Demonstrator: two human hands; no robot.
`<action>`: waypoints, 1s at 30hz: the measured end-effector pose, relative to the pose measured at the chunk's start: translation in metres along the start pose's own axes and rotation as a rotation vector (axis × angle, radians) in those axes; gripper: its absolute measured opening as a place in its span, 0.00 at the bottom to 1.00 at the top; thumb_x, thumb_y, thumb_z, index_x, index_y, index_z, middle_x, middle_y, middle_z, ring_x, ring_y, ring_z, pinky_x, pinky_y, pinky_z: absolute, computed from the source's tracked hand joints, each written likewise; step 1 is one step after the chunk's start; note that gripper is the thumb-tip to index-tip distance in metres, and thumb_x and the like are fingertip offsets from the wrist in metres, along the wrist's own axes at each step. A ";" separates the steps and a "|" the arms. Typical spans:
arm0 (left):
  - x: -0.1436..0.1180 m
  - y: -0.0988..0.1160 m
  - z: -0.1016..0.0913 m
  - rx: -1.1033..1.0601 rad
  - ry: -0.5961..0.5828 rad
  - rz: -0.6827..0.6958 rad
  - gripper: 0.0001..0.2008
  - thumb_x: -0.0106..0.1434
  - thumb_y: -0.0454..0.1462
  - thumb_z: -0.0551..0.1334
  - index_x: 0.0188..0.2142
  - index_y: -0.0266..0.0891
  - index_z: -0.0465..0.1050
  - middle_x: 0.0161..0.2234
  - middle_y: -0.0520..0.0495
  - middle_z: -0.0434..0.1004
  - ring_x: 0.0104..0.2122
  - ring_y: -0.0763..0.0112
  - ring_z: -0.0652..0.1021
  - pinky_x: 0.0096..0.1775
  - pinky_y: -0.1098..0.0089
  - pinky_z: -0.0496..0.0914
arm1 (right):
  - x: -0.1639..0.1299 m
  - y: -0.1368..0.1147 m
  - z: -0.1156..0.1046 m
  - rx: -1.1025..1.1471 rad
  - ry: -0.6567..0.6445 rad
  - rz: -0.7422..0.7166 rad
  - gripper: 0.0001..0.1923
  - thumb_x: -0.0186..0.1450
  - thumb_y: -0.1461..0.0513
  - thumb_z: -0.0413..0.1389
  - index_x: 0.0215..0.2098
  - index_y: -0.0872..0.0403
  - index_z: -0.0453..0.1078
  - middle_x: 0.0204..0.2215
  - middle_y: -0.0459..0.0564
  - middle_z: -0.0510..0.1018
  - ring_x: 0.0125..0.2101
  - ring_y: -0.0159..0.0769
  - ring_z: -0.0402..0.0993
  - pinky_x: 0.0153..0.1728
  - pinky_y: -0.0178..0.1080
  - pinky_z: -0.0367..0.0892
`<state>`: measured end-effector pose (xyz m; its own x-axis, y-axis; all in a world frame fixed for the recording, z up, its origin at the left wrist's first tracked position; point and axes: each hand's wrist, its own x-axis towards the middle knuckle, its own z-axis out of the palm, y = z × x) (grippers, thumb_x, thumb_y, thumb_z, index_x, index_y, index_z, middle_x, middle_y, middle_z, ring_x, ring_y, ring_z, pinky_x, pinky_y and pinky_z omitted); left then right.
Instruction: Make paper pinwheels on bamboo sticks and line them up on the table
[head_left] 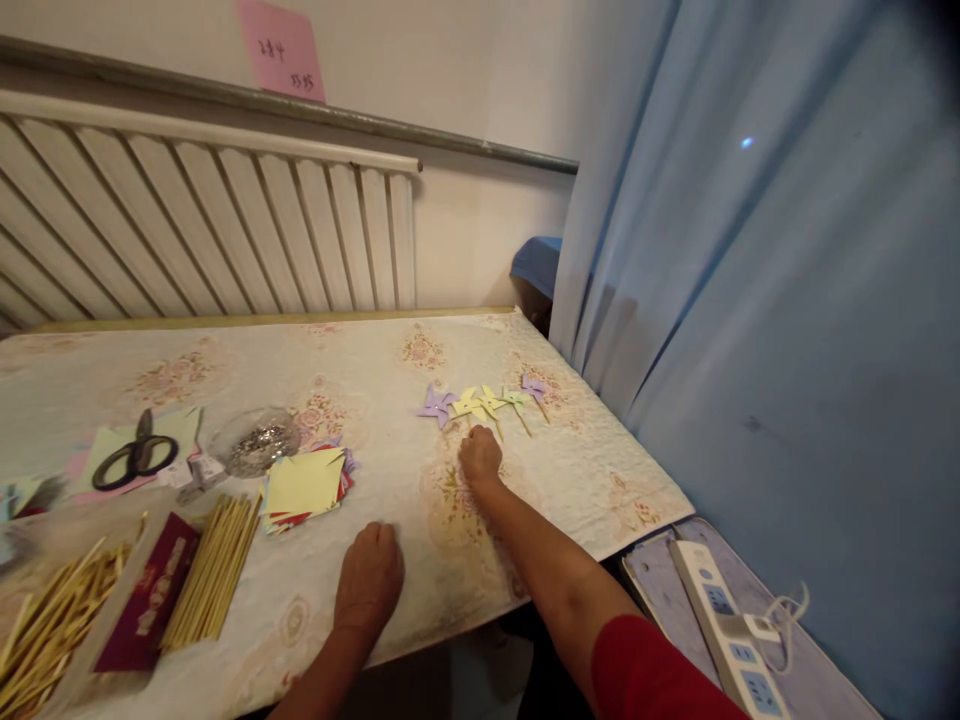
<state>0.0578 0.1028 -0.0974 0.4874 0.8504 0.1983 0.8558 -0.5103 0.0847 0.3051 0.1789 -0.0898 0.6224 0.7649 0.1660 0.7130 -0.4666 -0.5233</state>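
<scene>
My right hand (479, 457) reaches out over the table (375, 380), fingers curled down at the stick end of a yellow paper pinwheel (470, 404). That pinwheel lies in a row with a purple pinwheel (436, 406), another yellow one (491, 400), a green one (516, 400) and a lilac one (533, 386). Whether the fingers pinch the stick is hidden. My left hand (369, 577) rests knuckles-up on the flowered cloth near the front edge, holding nothing that I can see. A stack of coloured paper squares (306, 486) lies left of it.
Black scissors (136, 455) lie on paper at the left, beside a clear bowl of pins (257, 441). Wooden sticks (214, 567) and a dark red packet (148, 604) sit front left. A radiator (202, 235) is behind, a blue curtain (750, 300) right, a power strip (726, 620) below.
</scene>
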 end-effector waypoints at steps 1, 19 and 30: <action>0.000 0.000 0.000 -0.002 0.002 0.001 0.09 0.66 0.31 0.51 0.33 0.37 0.68 0.34 0.43 0.68 0.37 0.62 0.70 0.39 0.64 0.61 | -0.004 0.006 -0.003 -0.054 0.007 0.002 0.09 0.65 0.61 0.52 0.41 0.56 0.71 0.40 0.55 0.76 0.39 0.39 0.73 0.37 0.37 0.62; 0.001 0.000 0.000 0.009 0.005 0.008 0.10 0.67 0.33 0.50 0.33 0.37 0.68 0.33 0.42 0.69 0.37 0.61 0.70 0.40 0.63 0.61 | -0.006 0.024 -0.006 -0.284 -0.051 -0.064 0.12 0.71 0.59 0.46 0.42 0.55 0.69 0.42 0.55 0.75 0.40 0.37 0.73 0.36 0.36 0.62; 0.000 0.000 -0.001 -0.001 0.016 0.000 0.10 0.66 0.32 0.50 0.33 0.37 0.68 0.33 0.42 0.69 0.37 0.63 0.70 0.40 0.64 0.62 | -0.001 0.031 -0.006 -0.249 -0.043 -0.124 0.10 0.71 0.58 0.48 0.41 0.54 0.69 0.40 0.51 0.74 0.38 0.35 0.71 0.36 0.35 0.60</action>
<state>0.0578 0.1028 -0.0964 0.4850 0.8480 0.2136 0.8555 -0.5108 0.0854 0.3279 0.1611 -0.1013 0.5149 0.8387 0.1774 0.8436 -0.4590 -0.2787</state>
